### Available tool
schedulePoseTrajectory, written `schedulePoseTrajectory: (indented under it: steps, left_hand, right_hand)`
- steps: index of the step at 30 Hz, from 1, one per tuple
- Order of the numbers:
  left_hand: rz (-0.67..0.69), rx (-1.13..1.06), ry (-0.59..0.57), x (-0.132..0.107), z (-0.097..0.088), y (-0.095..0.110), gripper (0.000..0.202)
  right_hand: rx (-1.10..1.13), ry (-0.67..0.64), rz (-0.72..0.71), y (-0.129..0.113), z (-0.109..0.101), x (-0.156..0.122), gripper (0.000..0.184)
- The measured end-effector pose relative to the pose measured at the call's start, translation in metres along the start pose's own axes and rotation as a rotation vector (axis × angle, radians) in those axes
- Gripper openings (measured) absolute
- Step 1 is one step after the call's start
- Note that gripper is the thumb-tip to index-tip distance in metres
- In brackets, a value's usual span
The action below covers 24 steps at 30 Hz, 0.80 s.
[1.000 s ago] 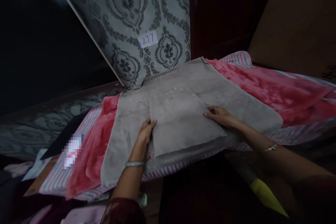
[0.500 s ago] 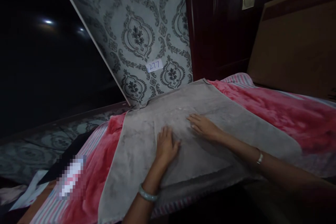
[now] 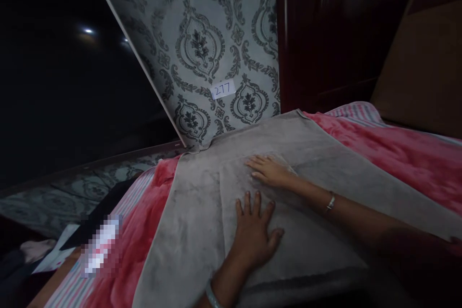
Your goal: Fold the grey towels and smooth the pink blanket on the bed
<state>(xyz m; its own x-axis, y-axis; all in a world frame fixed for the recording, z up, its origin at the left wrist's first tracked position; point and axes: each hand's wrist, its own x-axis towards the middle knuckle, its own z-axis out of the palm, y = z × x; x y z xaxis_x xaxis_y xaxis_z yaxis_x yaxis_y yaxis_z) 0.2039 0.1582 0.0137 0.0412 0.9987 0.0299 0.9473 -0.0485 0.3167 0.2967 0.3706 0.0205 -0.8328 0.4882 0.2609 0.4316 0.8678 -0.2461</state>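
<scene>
A folded grey cloth [image 3: 303, 245] lies on top of a larger grey cloth [image 3: 191, 221], both spread over a pink blanket [image 3: 390, 154] on a bed. My left hand [image 3: 254, 233] rests flat on the folded cloth, fingers spread, a pale bangle at the wrist. My right hand [image 3: 269, 171] lies flat near the folded cloth's far edge, fingers stretched out, with a thin bracelet on the wrist. Neither hand holds anything.
A patterned grey wall panel [image 3: 216, 48] with a white label reading 277 [image 3: 223, 89] stands behind the bed. Dark wooden furniture [image 3: 325, 33] and a brown headboard [image 3: 426, 62] are to the right. A striped sheet [image 3: 68, 284] and papers lie at the lower left.
Both hands went from gripping the folded cloth's side edges to pressing flat on its top. The left hand has since slid toward me. The view moved closer to the bed.
</scene>
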Motion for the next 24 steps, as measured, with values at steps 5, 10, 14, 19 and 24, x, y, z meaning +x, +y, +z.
schedulePoseTrajectory:
  steps: [5, 10, 14, 19, 24]
  left_hand:
    - [-0.025, -0.039, -0.016, -0.003, 0.004, 0.001, 0.071]
    - [-0.028, -0.126, 0.016, 0.002, -0.004, -0.005, 0.065]
    - [-0.097, -0.249, 0.224, 0.041, -0.038, -0.028, 0.049]
    - [-0.230, -0.048, 0.248, 0.108, -0.058, -0.062, 0.060]
    - [-0.291, -0.001, 0.168, 0.128, -0.031, -0.081, 0.068]
  right_hand:
    - [-0.025, -0.061, 0.034, -0.011, 0.025, 0.025, 0.058]
    - [0.005, -0.045, 0.040, -0.006, 0.038, 0.022, 0.059]
    - [0.061, -0.074, 0.068, 0.001, 0.028, 0.031, 0.057]
    - [-0.059, 0.032, 0.200, 0.014, 0.016, 0.033, 0.055]
    - [-0.111, -0.038, 0.280, 0.021, 0.027, 0.021, 0.057]
